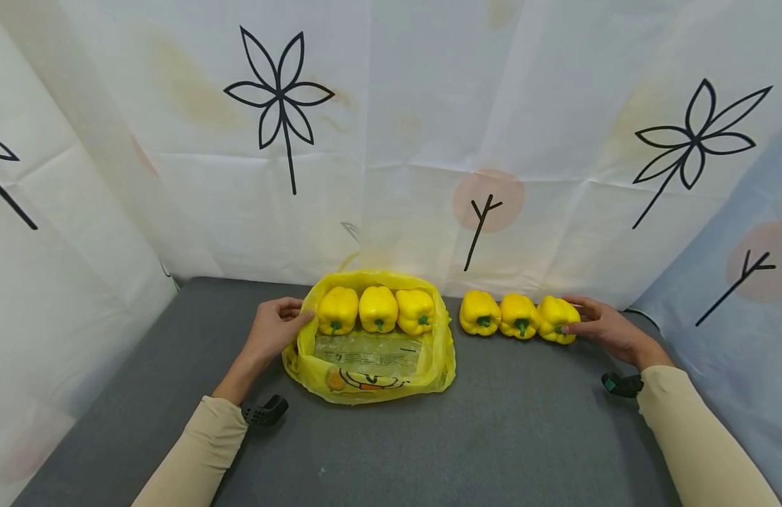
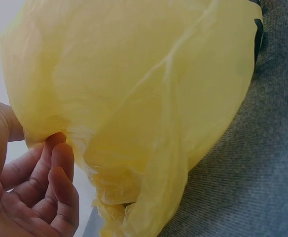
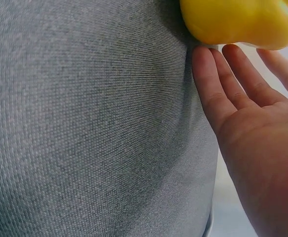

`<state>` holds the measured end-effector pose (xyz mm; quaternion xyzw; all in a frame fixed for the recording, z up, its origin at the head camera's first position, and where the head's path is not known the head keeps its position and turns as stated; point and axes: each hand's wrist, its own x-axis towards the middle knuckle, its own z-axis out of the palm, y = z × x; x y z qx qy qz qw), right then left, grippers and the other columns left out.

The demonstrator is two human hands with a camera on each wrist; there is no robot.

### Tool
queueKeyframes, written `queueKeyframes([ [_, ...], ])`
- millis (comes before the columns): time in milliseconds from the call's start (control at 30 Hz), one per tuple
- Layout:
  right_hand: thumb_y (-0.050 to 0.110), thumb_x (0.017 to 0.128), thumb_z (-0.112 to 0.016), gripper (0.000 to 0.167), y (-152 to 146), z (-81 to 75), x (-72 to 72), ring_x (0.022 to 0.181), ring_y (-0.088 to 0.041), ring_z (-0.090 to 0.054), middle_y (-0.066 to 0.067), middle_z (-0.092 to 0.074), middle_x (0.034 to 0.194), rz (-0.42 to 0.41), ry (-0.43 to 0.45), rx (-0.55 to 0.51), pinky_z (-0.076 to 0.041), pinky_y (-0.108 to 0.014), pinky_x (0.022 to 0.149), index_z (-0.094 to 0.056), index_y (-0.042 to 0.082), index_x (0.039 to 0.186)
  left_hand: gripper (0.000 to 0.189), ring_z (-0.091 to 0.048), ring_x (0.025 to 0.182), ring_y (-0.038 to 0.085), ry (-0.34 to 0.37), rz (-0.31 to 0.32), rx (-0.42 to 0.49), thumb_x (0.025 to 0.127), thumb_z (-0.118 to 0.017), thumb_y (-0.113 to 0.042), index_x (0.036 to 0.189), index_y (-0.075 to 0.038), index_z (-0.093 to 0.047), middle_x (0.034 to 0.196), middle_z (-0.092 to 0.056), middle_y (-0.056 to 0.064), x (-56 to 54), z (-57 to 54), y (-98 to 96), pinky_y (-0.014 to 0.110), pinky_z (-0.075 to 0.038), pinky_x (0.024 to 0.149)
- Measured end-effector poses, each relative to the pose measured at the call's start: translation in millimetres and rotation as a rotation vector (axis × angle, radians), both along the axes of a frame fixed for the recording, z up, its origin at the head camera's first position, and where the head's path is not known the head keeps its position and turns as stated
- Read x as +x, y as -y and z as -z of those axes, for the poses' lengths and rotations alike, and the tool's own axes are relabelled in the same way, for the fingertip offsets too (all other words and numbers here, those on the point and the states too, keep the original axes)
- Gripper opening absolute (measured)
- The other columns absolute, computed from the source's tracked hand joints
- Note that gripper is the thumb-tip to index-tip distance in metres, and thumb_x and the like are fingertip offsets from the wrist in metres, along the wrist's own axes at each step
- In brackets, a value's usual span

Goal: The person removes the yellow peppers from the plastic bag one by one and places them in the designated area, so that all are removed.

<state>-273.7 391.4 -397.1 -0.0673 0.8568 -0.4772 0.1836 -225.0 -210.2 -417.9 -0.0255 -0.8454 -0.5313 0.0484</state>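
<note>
A yellow plastic bag (image 1: 365, 391) lies with its mouth open, and 3 yellow bell peppers (image 1: 378, 310) sit in a row along its back side. My left hand (image 1: 276, 325) pinches the bag's left rim; in the left wrist view the thumb and index fingertip meet on the thin yellow plastic (image 2: 134, 74). To the right of the bag stand 3 more yellow bell peppers (image 1: 519, 315) in a row. At the rightmost bell pepper (image 1: 553, 313), my right hand (image 1: 609, 329) has its thumb in front and its fingers behind. Those fingers look fairly straight against that bell pepper (image 3: 237, 19) in the right wrist view.
Everything rests on a dark grey cloth-covered table (image 1: 492, 443). A pale curtain (image 1: 403, 127) with black plant drawings hangs right behind the back edge. Further curtains close off the left and right sides.
</note>
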Motion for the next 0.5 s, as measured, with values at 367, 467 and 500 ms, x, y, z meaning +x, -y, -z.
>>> queueKeyframes([
  [367,0.023,0.103,-0.062,0.081,-2.2,1.1,1.7,0.137,-0.051,-0.034,-0.037,-0.021,0.157,-0.011,-0.016,0.011,-0.045,-0.048,0.101,-0.012,-0.005,0.16,0.035,-0.064,0.089,0.022,0.0,-0.001,0.003,0.1,-0.067,-0.019,0.124,0.007,-0.066,0.105,-0.069,0.017,-0.3,0.8,0.5,0.027,-0.054,0.071],
  [467,0.023,0.103,-0.062,0.079,-2.1,0.4,1.6,0.136,-0.047,-0.037,-0.036,-0.022,0.157,-0.011,-0.011,0.007,-0.047,-0.043,0.099,-0.014,-0.005,0.16,0.036,-0.064,0.089,0.021,0.001,0.001,0.004,0.1,-0.067,-0.02,0.125,0.007,-0.066,0.105,-0.069,0.017,-0.6,1.0,0.2,0.027,-0.055,0.071],
  [500,0.023,0.103,-0.062,0.079,-2.1,0.3,1.4,0.136,-0.045,-0.038,-0.036,-0.023,0.157,-0.012,-0.009,0.004,-0.047,-0.041,0.099,-0.014,-0.004,0.16,0.037,-0.065,0.089,0.02,0.001,0.002,0.004,0.1,-0.067,-0.021,0.125,0.007,-0.066,0.105,-0.07,0.017,-0.6,1.0,0.1,0.027,-0.055,0.071],
])
